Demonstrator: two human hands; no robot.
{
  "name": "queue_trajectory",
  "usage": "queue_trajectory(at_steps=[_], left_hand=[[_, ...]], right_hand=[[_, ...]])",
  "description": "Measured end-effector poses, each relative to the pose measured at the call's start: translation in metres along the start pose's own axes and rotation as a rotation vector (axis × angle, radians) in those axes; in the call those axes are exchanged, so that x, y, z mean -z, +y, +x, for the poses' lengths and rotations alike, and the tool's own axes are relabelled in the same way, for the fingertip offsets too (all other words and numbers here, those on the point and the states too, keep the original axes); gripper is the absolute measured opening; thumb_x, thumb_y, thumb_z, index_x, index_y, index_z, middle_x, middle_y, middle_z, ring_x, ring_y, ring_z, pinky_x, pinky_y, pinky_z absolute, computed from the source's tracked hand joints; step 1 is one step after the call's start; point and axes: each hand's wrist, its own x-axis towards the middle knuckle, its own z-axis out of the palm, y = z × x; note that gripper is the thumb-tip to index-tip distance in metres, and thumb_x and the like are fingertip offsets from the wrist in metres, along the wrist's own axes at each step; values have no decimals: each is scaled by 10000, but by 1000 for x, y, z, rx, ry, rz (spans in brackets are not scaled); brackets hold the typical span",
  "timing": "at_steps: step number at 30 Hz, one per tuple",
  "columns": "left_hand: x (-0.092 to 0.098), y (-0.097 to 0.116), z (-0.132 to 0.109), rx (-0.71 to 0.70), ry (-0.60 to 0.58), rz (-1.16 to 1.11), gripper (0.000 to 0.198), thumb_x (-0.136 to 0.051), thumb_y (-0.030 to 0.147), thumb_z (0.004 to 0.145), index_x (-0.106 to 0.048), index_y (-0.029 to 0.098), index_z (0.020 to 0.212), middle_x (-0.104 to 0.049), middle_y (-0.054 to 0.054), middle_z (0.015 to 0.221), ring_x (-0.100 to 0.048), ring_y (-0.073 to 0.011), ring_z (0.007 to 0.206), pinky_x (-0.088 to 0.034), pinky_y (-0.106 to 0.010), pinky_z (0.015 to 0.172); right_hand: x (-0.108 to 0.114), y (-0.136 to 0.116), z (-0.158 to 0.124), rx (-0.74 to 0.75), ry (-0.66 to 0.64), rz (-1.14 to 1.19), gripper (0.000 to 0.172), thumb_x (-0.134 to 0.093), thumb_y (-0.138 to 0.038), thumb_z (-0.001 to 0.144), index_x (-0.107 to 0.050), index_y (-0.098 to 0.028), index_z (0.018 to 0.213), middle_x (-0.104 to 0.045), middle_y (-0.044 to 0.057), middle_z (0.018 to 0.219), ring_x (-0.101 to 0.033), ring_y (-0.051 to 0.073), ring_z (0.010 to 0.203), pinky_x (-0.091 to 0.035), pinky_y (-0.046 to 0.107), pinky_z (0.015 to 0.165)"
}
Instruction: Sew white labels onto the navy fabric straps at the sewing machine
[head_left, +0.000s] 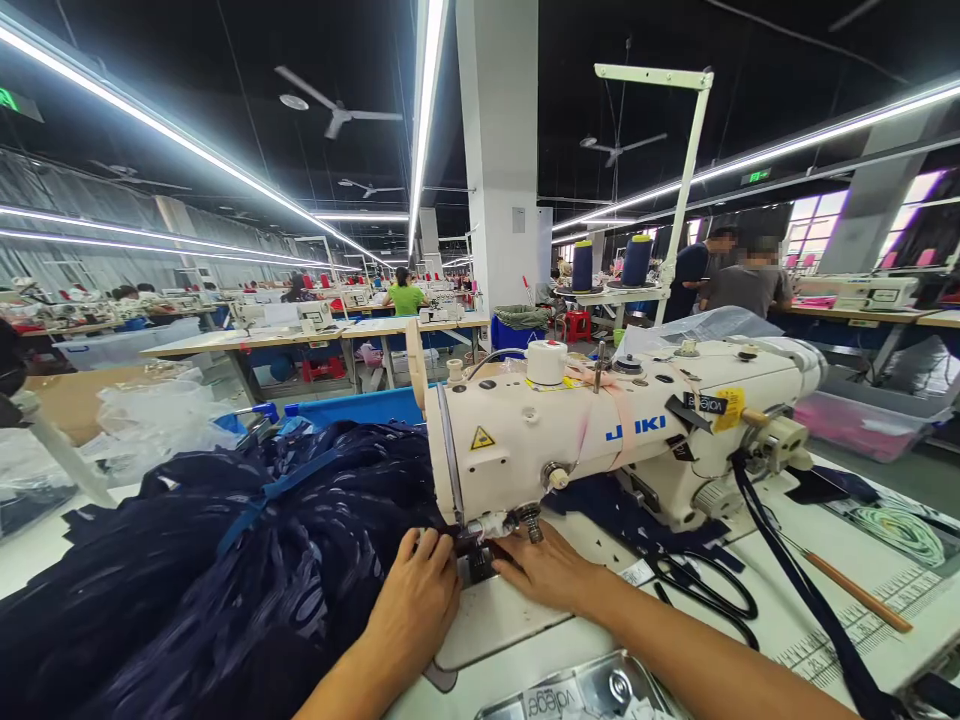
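Note:
A white JUKI sewing machine (532, 430) stands before me on the table. My left hand (421, 590) is left of its needle area, fingers curled down and closed at the edge of the navy fabric (300, 540). This fabric lies in a big heap of strips left of the machine, with a blue band across it. On the needle's other side my right hand (551, 568) lies low on the machine bed, thumb and fingers stretched toward the presser foot (478, 562). The machine head partly hides its fingertips. A small dark piece lies under the foot between both hands.
Black-handled scissors (709, 590) lie right of my right hand, near a wooden-handled tool (855, 590) and a coiled pale cord (898, 533). A metal tray (577, 690) with labels sits in front. Thread cones (636, 262) stand behind; two people (742, 285) are at the back right.

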Motion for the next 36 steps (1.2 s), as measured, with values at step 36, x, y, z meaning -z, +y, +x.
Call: queue_trajectory(at_steps=[36], left_hand=[[-14, -13, 15, 61, -24, -54, 313, -502, 90, 721, -609, 213, 989, -615, -70, 1028, -464, -302, 1071, -164, -588, 984]], right_hand=[[10, -17, -16, 273, -52, -264, 200, -471, 13, 713, -577, -105, 835, -552, 105, 869, -529, 208, 779, -448, 323, 676]])
